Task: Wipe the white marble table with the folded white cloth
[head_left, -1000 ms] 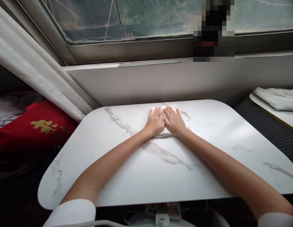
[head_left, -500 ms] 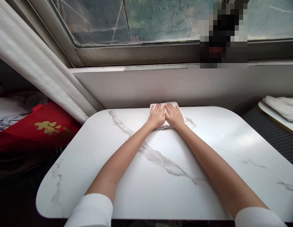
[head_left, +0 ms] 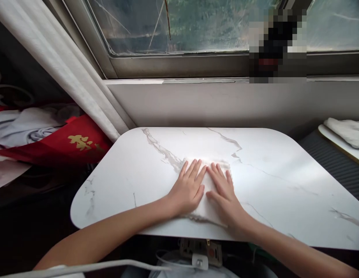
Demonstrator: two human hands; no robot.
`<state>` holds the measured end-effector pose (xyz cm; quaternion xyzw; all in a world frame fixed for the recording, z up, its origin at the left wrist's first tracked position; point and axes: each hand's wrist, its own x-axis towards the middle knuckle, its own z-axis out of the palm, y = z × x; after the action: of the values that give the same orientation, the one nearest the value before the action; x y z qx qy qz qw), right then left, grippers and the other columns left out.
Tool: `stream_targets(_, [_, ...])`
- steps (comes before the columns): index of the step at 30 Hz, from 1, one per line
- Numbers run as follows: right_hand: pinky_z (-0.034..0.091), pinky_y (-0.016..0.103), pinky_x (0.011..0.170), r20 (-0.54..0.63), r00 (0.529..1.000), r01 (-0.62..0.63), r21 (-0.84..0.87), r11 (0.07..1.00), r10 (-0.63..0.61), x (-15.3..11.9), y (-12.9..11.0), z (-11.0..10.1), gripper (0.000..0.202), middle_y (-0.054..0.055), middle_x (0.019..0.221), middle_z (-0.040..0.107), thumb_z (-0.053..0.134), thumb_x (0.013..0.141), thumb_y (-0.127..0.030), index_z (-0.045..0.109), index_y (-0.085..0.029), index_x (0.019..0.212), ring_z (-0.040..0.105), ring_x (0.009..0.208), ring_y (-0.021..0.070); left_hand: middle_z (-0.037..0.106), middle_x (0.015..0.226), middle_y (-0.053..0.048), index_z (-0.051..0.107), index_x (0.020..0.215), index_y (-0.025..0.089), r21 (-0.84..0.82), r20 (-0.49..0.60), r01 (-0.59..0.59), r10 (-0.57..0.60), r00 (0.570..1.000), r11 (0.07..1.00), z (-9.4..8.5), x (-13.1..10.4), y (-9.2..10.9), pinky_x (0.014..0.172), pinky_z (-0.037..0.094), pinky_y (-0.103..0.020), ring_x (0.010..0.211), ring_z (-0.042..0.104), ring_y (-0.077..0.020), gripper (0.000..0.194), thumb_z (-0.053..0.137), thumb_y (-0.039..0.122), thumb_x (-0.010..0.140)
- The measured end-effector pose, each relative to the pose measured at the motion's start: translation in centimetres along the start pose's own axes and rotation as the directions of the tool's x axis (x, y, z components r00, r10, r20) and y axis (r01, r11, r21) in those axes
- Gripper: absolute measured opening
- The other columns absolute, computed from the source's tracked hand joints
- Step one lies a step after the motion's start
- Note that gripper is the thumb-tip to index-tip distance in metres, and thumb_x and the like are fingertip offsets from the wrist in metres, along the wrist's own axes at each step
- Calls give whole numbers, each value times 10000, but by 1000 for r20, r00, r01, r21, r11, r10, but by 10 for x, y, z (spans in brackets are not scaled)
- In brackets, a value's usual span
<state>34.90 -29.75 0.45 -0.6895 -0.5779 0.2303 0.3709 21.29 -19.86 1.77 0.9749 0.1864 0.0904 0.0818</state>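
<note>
Two hands at once: resting left hand [head_left: 187, 191] and right hand [head_left: 226, 197] flat on a white cloth [head_left: 207, 204], around the middle of the marble-patterned table [head_left: 133, 166], closer to its front edge than to its back edge. Spreading the fingers straight out over the fabric, with thumbs turned inward, without clenching or gathering anything in either hand. Lying low against the table and showing an uneven edge toward its front; possibly lying in layers, though being too covered to tell for sure. Judging by look alone: probably weighing very little, bending freely, bearing pressure without risk of breaking. Probably sliding readily over so smooth a table, yet rucking up under uneven pushing. Not telling damp from dry here, hence not being sure of the drag. Best holding by broad contact: keeping palms and fingers spread across both halves, sharing pressure evenly. For lifting, better pinching at the uncovered edge facing the table's front. Seeing also a red bag [head_left: 59, 144] beyond the table's left end, and a power strip [head_left: 201, 251] below its front edge.
</note>
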Motion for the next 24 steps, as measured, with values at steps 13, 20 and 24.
stream_targets(13, [-4, 489, 1143, 252, 963, 123, -77, 989, -100, -4, -45, 28, 619, 29, 1537, 58, 310, 913, -298, 96, -182, 1482, -23, 1408, 170, 224, 1515, -68, 182, 1467, 162, -27, -16, 206, -206, 978, 978, -13, -56, -12, 1142, 164, -455, 1398, 148, -202, 510, 257, 259, 972])
stream_targets(20, [79, 462, 1140, 131, 969, 247, -529, 812, -210, 118, -32, 48, 574, 142, 1501, 245, 252, 902, -241, 268, -20, 1432, 153, 1400, 237, 276, 1495, -91, 302, 1422, 87, 63, -102, 357, -350, 931, 932, -8, 22, -94, 1148, 110, -407, 1389, 190, -184, 499, 229, 240, 953])
stream_targets(24, [114, 468, 1125, 206, 944, 330, -634, 699, -259, 183, -20, 47, 589, 182, 1497, 240, 246, 911, -262, 249, 28, 1424, 165, 1395, 274, 286, 1491, -92, 316, 1415, 75, 83, -104, 386, -377, 920, 919, -11, 66, -141, 1146, 95, -391, 1386, 205, -182, 507, 249, 241, 940])
